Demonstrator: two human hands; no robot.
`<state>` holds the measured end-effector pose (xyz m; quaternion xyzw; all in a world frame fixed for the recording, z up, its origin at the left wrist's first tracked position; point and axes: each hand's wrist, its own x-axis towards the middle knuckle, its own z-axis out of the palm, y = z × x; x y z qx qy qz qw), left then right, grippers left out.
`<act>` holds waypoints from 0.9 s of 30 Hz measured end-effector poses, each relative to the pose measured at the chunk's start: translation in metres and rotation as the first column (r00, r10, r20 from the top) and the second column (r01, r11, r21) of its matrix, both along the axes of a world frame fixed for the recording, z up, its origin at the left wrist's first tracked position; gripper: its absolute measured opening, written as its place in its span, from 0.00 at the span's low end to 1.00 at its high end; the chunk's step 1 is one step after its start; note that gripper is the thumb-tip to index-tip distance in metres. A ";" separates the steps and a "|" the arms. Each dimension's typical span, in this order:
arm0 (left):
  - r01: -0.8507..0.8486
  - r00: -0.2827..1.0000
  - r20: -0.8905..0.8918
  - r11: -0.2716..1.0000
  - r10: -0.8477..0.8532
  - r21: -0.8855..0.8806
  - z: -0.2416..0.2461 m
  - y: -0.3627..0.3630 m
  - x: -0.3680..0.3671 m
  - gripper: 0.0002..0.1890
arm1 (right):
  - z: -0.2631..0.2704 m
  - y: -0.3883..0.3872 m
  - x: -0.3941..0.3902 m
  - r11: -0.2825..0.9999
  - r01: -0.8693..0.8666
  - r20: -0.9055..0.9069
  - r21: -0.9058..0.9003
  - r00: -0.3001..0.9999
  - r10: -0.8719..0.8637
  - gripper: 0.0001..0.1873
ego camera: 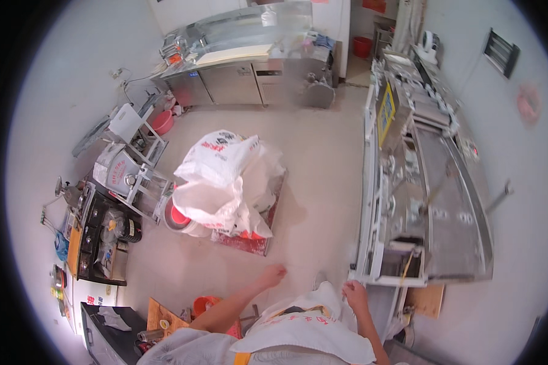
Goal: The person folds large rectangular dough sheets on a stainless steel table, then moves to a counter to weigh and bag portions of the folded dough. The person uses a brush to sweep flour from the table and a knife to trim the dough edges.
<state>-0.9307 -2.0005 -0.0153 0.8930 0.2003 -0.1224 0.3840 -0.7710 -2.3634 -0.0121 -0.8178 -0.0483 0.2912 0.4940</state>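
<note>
My left hand (272,276) is held out over the bare floor with its fingers loosely curled, and I see nothing in it. My right hand (356,294) hangs at the right edge of my white apron (301,331), fingers bent; whether it pinches the cloth is unclear. The apron bears red writing. Ahead on the floor, a pile of white woven sacks (221,157) rests on a red board (242,244). One slack sack has its mouth spread wide. Beside the pile stands a pale bucket (196,228) with a red container (179,215) at its top.
To the right runs a long metal machine with a flat bed (456,205). A steel counter (228,84) lines the back wall. On the left are a metal machine (116,169), a black stove (89,242) and a dark cabinet (114,326). An orange basket (205,303) stands near my left arm.
</note>
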 end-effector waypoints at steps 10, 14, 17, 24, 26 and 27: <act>-0.700 0.700 0.030 0.693 0.714 -0.171 0.043 0.121 0.125 0.13 | 0.071 0.319 0.349 0.969 -0.135 -0.064 0.208 0.986 0.151 0.11; -0.601 0.771 0.117 0.776 0.626 -0.189 0.049 0.238 0.309 0.14 | 0.042 0.384 0.467 0.979 -0.201 -0.036 0.022 0.979 0.202 0.10; -0.480 0.851 0.033 0.802 0.524 -0.357 0.063 0.329 0.441 0.15 | 0.054 0.436 0.545 0.942 -0.304 0.053 -0.145 0.948 0.314 0.10; -0.369 0.873 -0.018 0.638 0.487 -0.676 0.134 0.537 0.704 0.20 | 0.055 0.566 0.750 0.910 -0.305 0.048 -0.281 0.943 0.331 0.11; -0.408 0.866 -0.060 0.631 0.497 -0.660 0.119 0.585 0.748 0.21 | 0.026 0.617 0.810 0.919 -0.321 0.119 -0.229 0.928 0.354 0.11; -0.436 0.853 -0.083 0.617 0.515 -0.655 0.111 0.610 0.769 0.21 | 0.019 0.648 0.848 0.915 -0.345 0.154 -0.207 0.913 0.379 0.12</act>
